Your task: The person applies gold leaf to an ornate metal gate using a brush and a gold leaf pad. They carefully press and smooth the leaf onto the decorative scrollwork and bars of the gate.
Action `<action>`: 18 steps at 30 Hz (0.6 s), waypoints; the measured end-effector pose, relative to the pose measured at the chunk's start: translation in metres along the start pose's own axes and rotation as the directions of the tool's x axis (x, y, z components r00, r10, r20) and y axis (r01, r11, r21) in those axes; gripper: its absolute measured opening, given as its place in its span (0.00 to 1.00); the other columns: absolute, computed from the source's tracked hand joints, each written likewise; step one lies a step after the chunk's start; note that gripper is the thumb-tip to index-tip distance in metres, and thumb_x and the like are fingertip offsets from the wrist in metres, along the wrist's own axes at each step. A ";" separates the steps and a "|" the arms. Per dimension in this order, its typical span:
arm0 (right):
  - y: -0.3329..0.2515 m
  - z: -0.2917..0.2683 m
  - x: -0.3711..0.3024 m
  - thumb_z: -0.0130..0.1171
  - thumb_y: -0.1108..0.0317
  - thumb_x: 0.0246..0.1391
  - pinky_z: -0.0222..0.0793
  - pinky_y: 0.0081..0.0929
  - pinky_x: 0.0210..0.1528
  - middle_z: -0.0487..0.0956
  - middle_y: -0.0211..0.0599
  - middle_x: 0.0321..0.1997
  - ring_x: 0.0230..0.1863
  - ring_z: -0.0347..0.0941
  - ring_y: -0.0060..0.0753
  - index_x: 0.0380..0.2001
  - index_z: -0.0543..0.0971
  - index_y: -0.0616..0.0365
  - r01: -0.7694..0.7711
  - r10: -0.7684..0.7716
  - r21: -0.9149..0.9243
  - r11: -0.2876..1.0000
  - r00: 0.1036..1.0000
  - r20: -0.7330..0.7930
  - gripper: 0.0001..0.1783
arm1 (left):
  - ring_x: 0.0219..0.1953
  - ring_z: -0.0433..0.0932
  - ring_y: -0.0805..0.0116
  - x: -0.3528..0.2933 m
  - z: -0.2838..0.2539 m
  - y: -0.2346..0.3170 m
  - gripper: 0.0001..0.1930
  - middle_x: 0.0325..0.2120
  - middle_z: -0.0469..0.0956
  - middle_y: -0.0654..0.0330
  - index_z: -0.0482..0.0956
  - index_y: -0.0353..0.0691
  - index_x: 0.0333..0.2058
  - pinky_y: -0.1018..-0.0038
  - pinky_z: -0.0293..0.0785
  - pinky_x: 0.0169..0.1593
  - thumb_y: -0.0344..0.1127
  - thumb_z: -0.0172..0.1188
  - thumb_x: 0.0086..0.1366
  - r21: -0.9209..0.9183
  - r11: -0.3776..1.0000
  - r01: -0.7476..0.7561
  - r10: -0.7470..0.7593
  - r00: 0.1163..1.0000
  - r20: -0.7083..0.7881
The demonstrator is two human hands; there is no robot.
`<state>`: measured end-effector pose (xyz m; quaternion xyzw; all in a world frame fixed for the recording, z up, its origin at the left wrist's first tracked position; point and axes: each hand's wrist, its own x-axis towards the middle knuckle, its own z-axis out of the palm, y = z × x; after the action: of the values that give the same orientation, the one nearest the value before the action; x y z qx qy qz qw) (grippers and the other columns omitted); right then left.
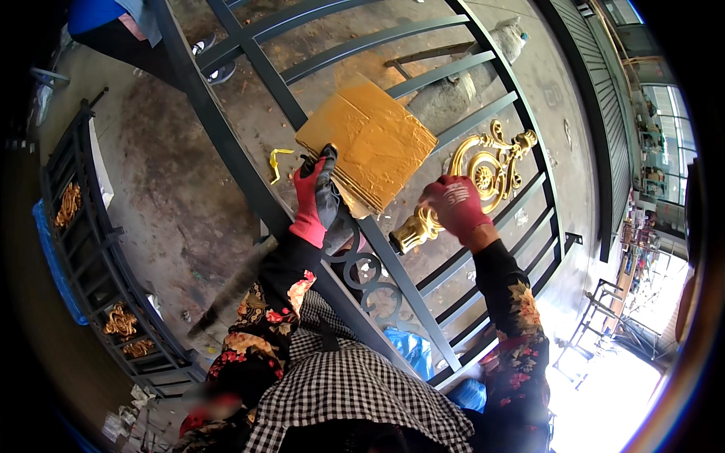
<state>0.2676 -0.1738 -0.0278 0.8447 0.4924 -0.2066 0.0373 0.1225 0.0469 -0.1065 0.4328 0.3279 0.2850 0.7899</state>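
Observation:
My left hand, in a red and black work glove, grips the near edge of a flat cardboard piece smeared with gold paint. The cardboard lies over the bars of a dark metal gate panel. My right hand, in a red glove, is closed above a gold scroll ornament set among the bars. Whatever its fingers hold, if anything, is hidden. The ornament's near end shows left of this hand. Dark metal rings sit between two bars nearer to me.
Another dark panel with gold ornaments stands at the left. A person's dark-clad leg is at the upper left. A yellow strip lies left of the cardboard. Blue plastic is under the gate's near end, and a grey wrapped bundle lies beyond the bars.

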 end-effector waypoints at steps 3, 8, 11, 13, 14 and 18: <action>-0.019 0.015 -0.007 0.59 0.61 0.47 0.68 0.38 0.38 0.77 0.36 0.31 0.36 0.75 0.43 0.31 0.81 0.44 -0.101 0.090 -0.225 0.969 0.994 -0.056 0.06 | 0.37 0.76 0.78 0.003 0.003 0.001 0.11 0.36 0.80 0.64 0.80 0.31 0.40 0.80 0.71 0.42 0.32 0.61 0.64 -0.161 0.985 0.061 -0.063 0.998 -0.008; -0.025 0.023 -0.021 0.58 0.65 0.47 0.69 0.39 0.38 0.79 0.34 0.29 0.36 0.77 0.41 0.28 0.82 0.41 -0.121 0.101 -0.109 0.987 0.980 -0.169 0.05 | 0.36 0.76 0.79 0.004 0.001 -0.003 0.10 0.36 0.80 0.64 0.80 0.31 0.40 0.80 0.71 0.41 0.32 0.61 0.63 -0.127 0.990 0.056 -0.056 0.998 0.000; -0.017 0.035 -0.021 0.60 0.63 0.48 0.68 0.40 0.39 0.78 0.36 0.31 0.37 0.76 0.42 0.30 0.80 0.43 -0.255 0.232 -0.135 0.958 0.959 -0.160 0.05 | 0.36 0.77 0.77 0.006 -0.004 -0.006 0.11 0.36 0.80 0.64 0.80 0.30 0.40 0.79 0.71 0.41 0.31 0.61 0.63 -0.170 0.983 0.069 -0.067 0.998 0.017; -0.012 0.036 -0.020 0.61 0.60 0.48 0.67 0.40 0.39 0.77 0.37 0.32 0.37 0.76 0.43 0.33 0.79 0.47 -0.317 0.298 -0.097 0.944 0.939 -0.170 0.09 | 0.37 0.77 0.76 0.007 -0.007 -0.007 0.11 0.36 0.80 0.64 0.80 0.30 0.41 0.79 0.71 0.42 0.31 0.61 0.63 -0.153 0.986 0.065 -0.063 0.998 0.020; -0.014 0.037 -0.023 0.61 0.60 0.48 0.67 0.40 0.39 0.77 0.37 0.32 0.36 0.76 0.43 0.33 0.80 0.47 -0.267 0.257 -0.071 0.961 0.959 -0.119 0.09 | 0.37 0.77 0.76 0.007 -0.005 -0.007 0.11 0.36 0.80 0.64 0.80 0.30 0.41 0.79 0.71 0.42 0.30 0.61 0.63 -0.116 0.992 0.050 -0.047 0.998 0.028; -0.023 0.039 -0.036 0.61 0.60 0.48 0.68 0.41 0.37 0.77 0.37 0.31 0.35 0.75 0.44 0.32 0.80 0.47 -0.210 0.210 0.015 0.977 0.966 -0.149 0.08 | 0.37 0.77 0.77 0.007 -0.001 -0.011 0.11 0.36 0.80 0.63 0.80 0.30 0.41 0.79 0.71 0.42 0.31 0.61 0.63 -0.154 0.985 0.083 -0.079 0.996 0.035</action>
<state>0.2208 -0.2019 -0.0459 0.9052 0.4015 -0.1375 0.0223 0.1274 0.0475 -0.1179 0.3604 0.3104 0.2711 0.8368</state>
